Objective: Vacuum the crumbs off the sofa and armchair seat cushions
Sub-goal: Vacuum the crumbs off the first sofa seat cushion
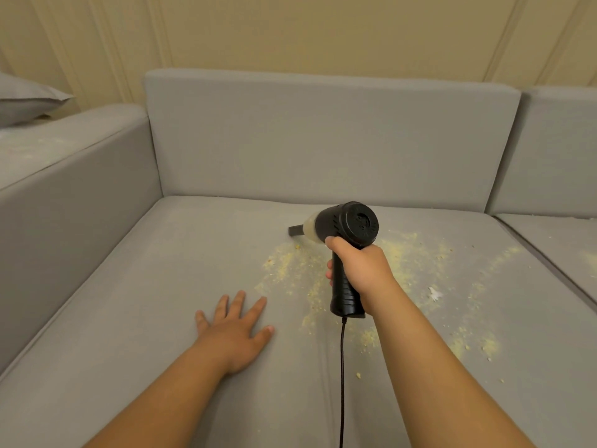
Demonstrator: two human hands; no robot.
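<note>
**Half the seat cushion left to vacuum**

Half of the seat cushion, from its left edge to about the middle, looks free of crumbs; the crumbs lie thick from the middle toward the right edge, and a few dust the next cushion and perhaps the armrest, though that part is blurred. So a good share of the work remains.

The right hand grips the handle of the vacuum, its nozzle touching the cushion near the back edge, at the left margin of the crumbs. The left hand rests flat, fingers spread, on the cleaner fabric just left of the cord.
</note>
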